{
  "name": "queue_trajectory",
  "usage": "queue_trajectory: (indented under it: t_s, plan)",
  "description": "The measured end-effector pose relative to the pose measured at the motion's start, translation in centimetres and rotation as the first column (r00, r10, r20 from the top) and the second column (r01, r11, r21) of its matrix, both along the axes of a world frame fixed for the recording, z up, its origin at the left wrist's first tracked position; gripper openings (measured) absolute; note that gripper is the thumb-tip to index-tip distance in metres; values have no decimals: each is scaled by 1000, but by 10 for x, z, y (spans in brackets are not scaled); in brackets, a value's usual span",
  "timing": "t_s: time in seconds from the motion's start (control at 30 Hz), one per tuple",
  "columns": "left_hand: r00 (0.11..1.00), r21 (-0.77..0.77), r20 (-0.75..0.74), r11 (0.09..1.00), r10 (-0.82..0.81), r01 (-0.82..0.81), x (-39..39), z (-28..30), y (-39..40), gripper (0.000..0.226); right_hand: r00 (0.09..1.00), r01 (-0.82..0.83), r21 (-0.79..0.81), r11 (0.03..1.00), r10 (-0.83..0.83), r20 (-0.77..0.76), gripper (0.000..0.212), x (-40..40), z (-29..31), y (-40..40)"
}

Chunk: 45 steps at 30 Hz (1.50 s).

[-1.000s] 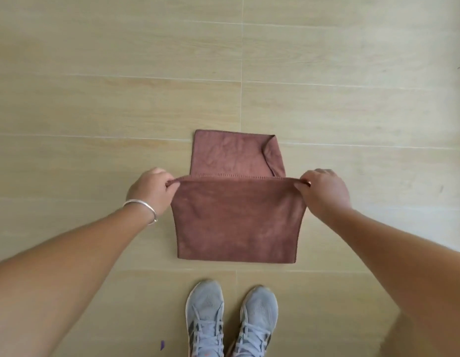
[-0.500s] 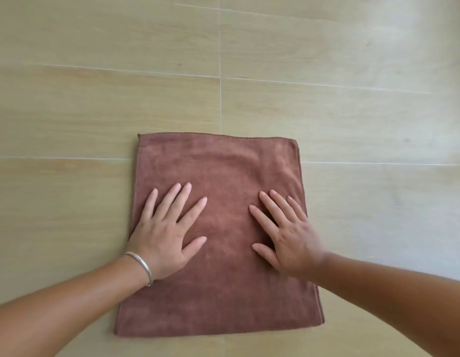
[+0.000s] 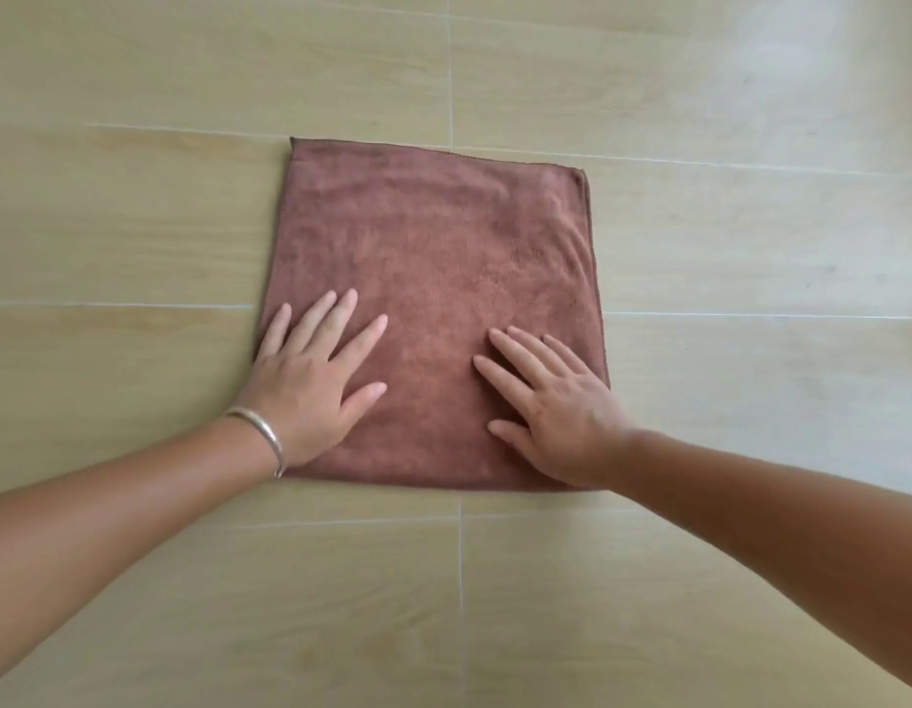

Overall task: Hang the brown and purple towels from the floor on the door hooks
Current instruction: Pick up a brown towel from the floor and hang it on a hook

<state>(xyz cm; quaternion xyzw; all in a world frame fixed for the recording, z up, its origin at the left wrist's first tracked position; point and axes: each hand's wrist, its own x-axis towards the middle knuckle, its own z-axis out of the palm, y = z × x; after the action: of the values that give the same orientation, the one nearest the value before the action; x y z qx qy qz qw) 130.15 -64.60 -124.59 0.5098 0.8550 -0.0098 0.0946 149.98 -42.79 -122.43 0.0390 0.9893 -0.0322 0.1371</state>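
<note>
**Brown towel flat under both my palms**

Brown microfibre covers the middle of the view: the brown towel [image 3: 433, 278] lies spread flat on the floor [image 3: 137, 222], roughly square, its far edge running a little askew to the tile joints. Its stitched hem shows along the far and right sides, and the pile carries faint streaks and a few soft ripples near the right edge.

I have my left hand [image 3: 310, 385] laid palm down on the near left part of the cloth, fingers [image 3: 336, 319] straight and fanned, the little finger lying right at the towel's left border. A thin silver bangle [image 3: 262, 434] sits on that wrist, just at the near left corner of the cloth.

I have my right hand [image 3: 556, 406] lying palm down on the near right part, fingers straight and close together, pointing up and to the left. Neither hand grips anything; both simply rest flat on the fabric, well apart from each other.

Pale wood-look tiles with thin light joints surround the towel on every side.
</note>
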Motion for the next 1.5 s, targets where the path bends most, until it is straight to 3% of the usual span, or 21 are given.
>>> queue_trajectory:
  t_s: [0.1, 0.2, 0.33, 0.47, 0.57, 0.7, 0.83, 0.93, 1.07, 1.17, 1.27, 1.37, 1.5]
  plan:
    - [990, -23, -8, 990, -143, 142, 28, 0, -59, 75, 986, -166, -2, 986, 166, 21, 74, 53, -7, -10]
    - [976, -62, -1, 975, -216, 215, 37, 5, -98, 79, 984, -177, -5, 984, 177, -13, 78, 80, -11, -13]
    - [979, 48, 22, 979, -202, 200, 20, 10, -92, 60, 991, -118, -12, 993, 117, -65, 64, 72, -16, 1]
    - [964, 63, 24, 962, -266, 264, 2, 25, -77, 62, 960, -280, 74, 957, 280, 16, 52, 56, 1, 20]
    - [973, 11, 75, 975, -220, 220, 0, 62, -70, 67, 987, -115, 28, 993, 111, 118, 51, 43, 46, 23]
    - [985, -31, 171, 999, -13, 19, 2, 164, -53, 42, 969, 242, -38, 970, -239, 68, 51, 39, 163, 23]
    - [974, 17, 174, 989, 144, -150, -14, 311, -21, 42, 934, 356, -52, 933, -356, 26, 47, 30, 309, 36]
    - [975, 86, 143, 979, 169, -182, -31, 436, -7, 41, 934, 354, -80, 932, -356, -23, 46, 20, 435, 49]
    - [993, -80, 95, 995, 75, -67, -44, 605, 1, 36, 960, 241, -35, 970, -232, 157, 48, 10, 614, 60]
    - [999, -116, 21, 993, -29, 31, -56, 737, 8, 36, 977, 175, 53, 983, -180, 116, 45, 5, 755, 69]
    - [998, -101, 57, 994, -41, 46, -72, 854, 17, 36, 987, 104, 102, 989, -115, 109, 46, -6, 878, 77]
    - [997, -106, 71, 994, -26, 34, -78, 968, 21, 32, 994, 80, 153, 985, -91, 60, 46, -11, 994, 81]
    - [998, -38, -26, 998, -59, 58, -76, 1086, 22, 30, 997, 40, 324, 945, -60, 52, 49, -8, 1108, 79]
